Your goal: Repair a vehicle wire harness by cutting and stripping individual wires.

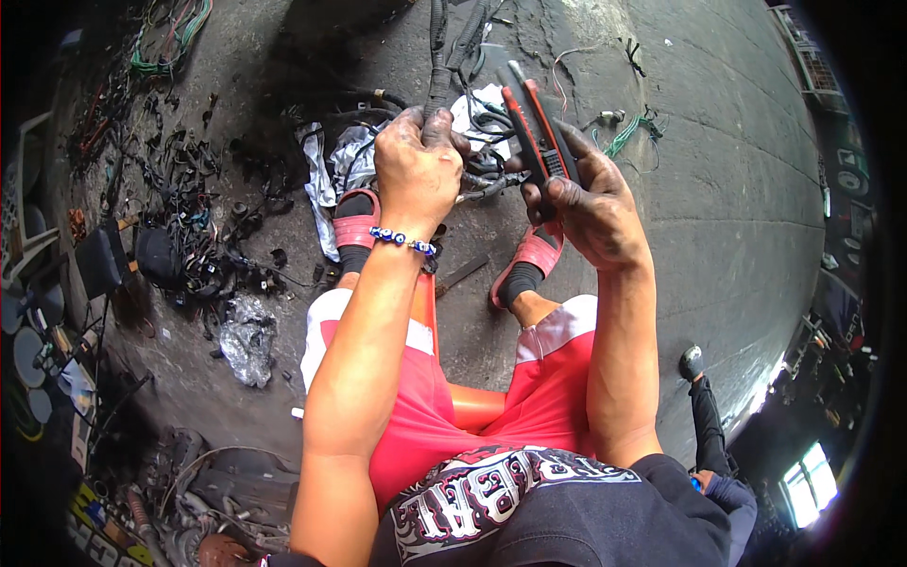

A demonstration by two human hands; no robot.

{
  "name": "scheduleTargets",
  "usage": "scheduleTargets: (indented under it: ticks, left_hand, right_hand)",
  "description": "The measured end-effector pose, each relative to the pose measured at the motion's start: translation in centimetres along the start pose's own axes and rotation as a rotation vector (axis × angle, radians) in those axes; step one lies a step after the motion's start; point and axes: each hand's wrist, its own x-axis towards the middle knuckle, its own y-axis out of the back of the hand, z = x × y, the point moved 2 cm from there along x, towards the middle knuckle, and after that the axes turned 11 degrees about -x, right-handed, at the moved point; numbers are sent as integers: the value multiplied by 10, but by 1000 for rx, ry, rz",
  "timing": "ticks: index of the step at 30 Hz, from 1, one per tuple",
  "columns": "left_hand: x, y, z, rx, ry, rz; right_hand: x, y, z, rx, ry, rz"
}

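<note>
My left hand (420, 165) is closed in a fist around a black, taped wiring harness (437, 80), which runs up away from me toward the top of the view. To its right, my right hand (595, 203) grips a red-and-black utility knife (543, 142) with a ribbed slider, its metal tip pointing up and away from me. The knife is apart from the harness. Dark smudges cover the fingers of both hands. Beneath them, more black cables (487, 180) lie in a tangle over white sheeting (354, 156) on the floor.
Small black connectors and wire scraps (189, 180) litter the floor at left, near a crumpled clear plastic bag (248, 342). Green wires (624, 137) lie at right. My feet in pink slippers (529, 265) flank the cables. Another person's leg (707, 416) shows at lower right.
</note>
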Motion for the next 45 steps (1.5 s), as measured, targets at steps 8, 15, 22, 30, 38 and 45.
scheduleTargets:
  ticks: [8,15,22,30,38,45]
  left_hand:
    - [-2,-2,11,213,-144,-6]
    - [-8,-1,11,239,-120,-194]
    - [-9,2,14,158,-80,-207]
    - [-17,3,18,73,-79,-296]
    - [-19,4,9,136,33,-369]
    - [-24,21,3,-36,238,-253]
  right_hand:
    - [-1,1,2,-454,222,214]
    - [-4,-5,0,-1032,197,307]
    - [2,2,14,-1441,215,351]
    - [11,-12,8,-1562,149,497]
    - [19,-1,12,-1614,-43,590]
    - [5,47,2,-1499,345,904]
